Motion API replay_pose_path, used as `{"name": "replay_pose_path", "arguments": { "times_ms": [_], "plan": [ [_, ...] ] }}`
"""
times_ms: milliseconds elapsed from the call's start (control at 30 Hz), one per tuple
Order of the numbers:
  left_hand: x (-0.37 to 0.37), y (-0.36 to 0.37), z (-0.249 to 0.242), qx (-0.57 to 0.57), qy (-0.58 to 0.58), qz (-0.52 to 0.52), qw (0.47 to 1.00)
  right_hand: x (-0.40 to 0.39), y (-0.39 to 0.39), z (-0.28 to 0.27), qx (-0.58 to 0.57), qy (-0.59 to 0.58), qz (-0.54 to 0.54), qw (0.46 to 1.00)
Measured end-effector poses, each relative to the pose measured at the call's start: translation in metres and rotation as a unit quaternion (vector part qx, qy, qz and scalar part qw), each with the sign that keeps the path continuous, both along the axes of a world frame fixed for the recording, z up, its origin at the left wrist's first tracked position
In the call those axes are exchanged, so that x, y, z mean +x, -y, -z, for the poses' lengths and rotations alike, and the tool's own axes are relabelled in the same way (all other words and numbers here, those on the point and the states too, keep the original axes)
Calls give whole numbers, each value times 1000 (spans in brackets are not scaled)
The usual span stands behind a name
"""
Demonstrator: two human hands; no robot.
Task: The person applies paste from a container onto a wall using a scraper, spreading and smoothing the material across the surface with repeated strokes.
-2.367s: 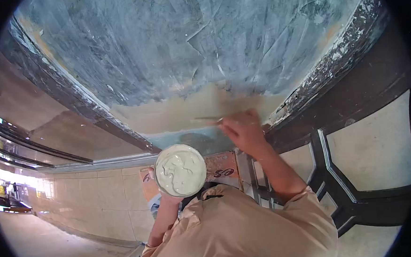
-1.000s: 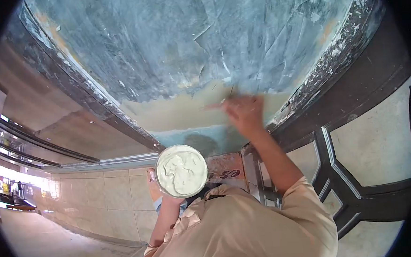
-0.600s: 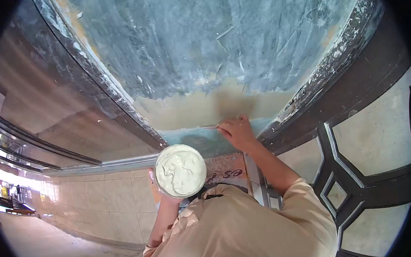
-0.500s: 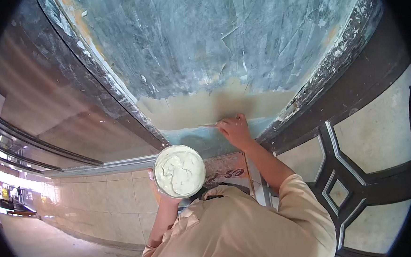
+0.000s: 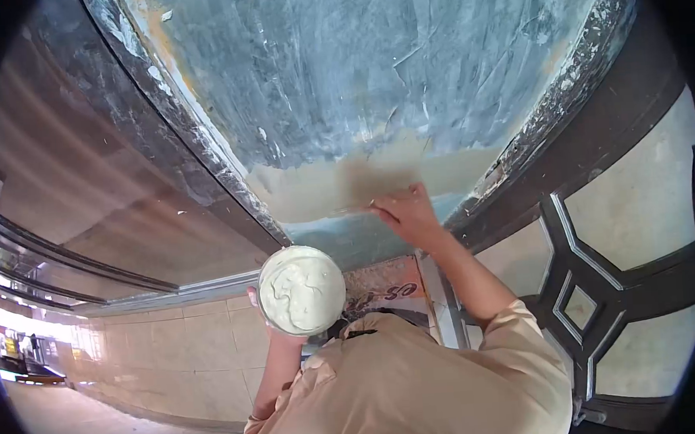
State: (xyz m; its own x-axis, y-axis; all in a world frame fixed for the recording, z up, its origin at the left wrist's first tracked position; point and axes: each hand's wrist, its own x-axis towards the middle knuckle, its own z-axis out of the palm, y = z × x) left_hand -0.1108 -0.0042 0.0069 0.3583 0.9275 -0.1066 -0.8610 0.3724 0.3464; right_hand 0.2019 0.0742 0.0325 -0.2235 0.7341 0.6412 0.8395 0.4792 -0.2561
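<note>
My left hand [image 5: 286, 338] holds a round tub of white putty [image 5: 303, 291] from below and the side, its open top facing me. The putty's surface is swirled and uneven. My right hand [image 5: 411, 215] is closed on a thin putty knife [image 5: 356, 209], seen almost edge-on, at the wall. Its blade lies at the lower edge of a smooth beige putty band [image 5: 298, 192]. Below that band runs a strip of pale blue wall [image 5: 336, 232]. Streaked grey-blue wall [image 5: 354, 65] rises above it.
Dark frames spattered with white, the left one [image 5: 190, 123] and the right one [image 5: 544, 113], border the wall panel. A printed board or mat [image 5: 391, 282] lies below the wall. At right stands a dark door with pale panels [image 5: 636, 191]. Tiles [image 5: 160, 340] line the lower left.
My right hand has shifted slightly right along the wall, with its wrist turned a little. The view has also moved slightly. The tub stays in my left hand.
</note>
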Motion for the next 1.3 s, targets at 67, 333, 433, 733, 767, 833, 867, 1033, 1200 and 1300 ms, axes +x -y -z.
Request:
{"name": "replay_pose_path", "arguments": {
  "times_ms": [67, 333, 433, 733, 767, 833, 867, 1033, 1200, 1300],
  "plan": [
    [-5, -5, 3, 5, -33, -14, 999, 3, -9, 7, -17, 50, 1, 999],
    [-13, -8, 5, -21, -9, 20, 1000, 17, 14, -150, 161, -86, 121, 976],
    [-18, -9, 19, -35, -57, -17, 998, 11, 12, -111, 66, -22, 46, 997],
    [-28, -15, 31, -55, -25, 48, 997, -42, -22, 6, -4, 55, 26, 998],
    [-30, -14, 31, -57, -25, 46, 997, -45, -24, -17, 36, 37, 75, 996],
    [-34, -12, 29, -79, -48, 20, 996, -44, -25, -76, 111, -77, 57, 989],
    [-36, -11, 25, -80, -46, 19, 996, -45, -13, -103, 110, -76, 55, 989],
    [-48, -7, 23, -66, -35, 16, 997, -66, 5, -108, 68, -22, 26, 997],
    [-61, -4, 26, -69, -27, 17, 997, -97, -19, 13, -60, 46, -42, 996],
    [-69, -8, 32, -73, -19, 14, 997, -105, -35, -22, -3, 70, 33, 997]
  ]
}}
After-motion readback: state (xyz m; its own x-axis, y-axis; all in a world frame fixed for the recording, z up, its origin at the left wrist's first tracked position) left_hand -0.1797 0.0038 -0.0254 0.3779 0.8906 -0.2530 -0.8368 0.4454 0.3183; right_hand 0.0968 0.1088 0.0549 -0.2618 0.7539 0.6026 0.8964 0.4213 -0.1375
